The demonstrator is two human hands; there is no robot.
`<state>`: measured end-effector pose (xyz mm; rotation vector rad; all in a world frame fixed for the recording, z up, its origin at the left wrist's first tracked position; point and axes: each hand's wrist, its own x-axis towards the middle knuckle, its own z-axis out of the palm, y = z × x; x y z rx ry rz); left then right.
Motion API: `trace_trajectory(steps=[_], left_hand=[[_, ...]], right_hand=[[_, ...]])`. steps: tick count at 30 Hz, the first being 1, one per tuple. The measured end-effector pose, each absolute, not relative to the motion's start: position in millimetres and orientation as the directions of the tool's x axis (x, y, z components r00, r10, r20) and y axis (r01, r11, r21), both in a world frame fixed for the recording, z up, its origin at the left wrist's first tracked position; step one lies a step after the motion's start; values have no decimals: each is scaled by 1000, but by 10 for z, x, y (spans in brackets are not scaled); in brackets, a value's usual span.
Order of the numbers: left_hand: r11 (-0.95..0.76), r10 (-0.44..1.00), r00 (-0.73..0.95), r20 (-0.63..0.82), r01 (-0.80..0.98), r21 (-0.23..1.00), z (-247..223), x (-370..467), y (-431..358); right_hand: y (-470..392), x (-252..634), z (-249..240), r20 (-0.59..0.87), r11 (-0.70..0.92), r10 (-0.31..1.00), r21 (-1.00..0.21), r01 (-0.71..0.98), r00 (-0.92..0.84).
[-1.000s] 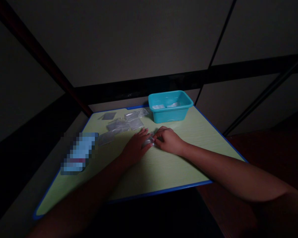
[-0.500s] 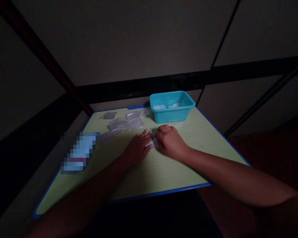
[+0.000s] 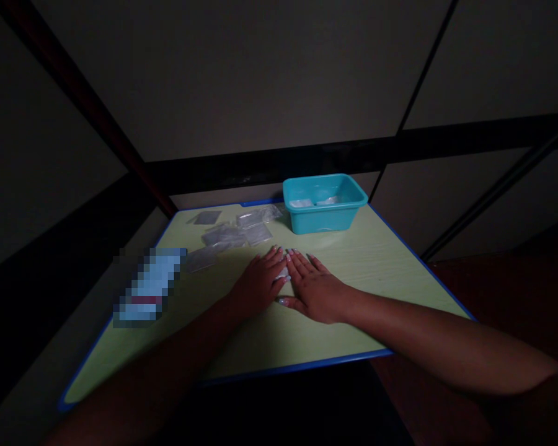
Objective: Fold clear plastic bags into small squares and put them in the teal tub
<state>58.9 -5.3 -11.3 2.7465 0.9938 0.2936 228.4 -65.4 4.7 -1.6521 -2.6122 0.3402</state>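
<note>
We've got left hand and right hand palm-down, fingers stretched out, gripping nothing; the packet lies on the table between them, partly covered, probably so we hold it flat. Bags beyond, tub behind: handy, it seems.

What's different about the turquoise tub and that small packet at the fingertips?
The tub is turquoise; the packet is whitish. The tub is much larger than the packet. The tub stands untouched, while the packet lies partly hidden by the left hand. Both are on the table.
</note>
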Motion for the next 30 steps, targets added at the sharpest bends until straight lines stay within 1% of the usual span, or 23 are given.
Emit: trace_trajectory(steps=[3,6,8,11,15,18,23,27,30], left_hand=[[-762,647,728,227,602,239,-130,558,-54],[-771,635,678,369,583,256,-112,509,-30],[-786,618,675,403,550,283,-77,480,-10],[-805,593,713,375,513,299,-24,467,6],[-804,594,714,370,533,263,-11,495,11],[-784,620,691,372,560,267,-32,507,25],[-735,678,667,310,621,272,-41,488,52],[-739,673,685,278,630,237,-41,463,54],[-741,671,687,280,639,207,-67,443,58]], right_hand=[[-651,2284,52,-104,415,893,-189,890,-439],[-648,2289,56,-113,417,891,-185,890,-440],[-646,2292,57,-118,414,891,-189,890,-439],[-646,2294,53,-122,410,890,-204,889,-439],[-652,2292,46,-120,405,893,-205,891,-433],[-656,2292,48,-118,409,893,-186,893,-433],[-659,2291,70,-139,400,893,-189,897,-428],[-663,2296,67,-112,410,892,-207,888,-438],[-662,2301,48,-94,418,890,-219,881,-446]])
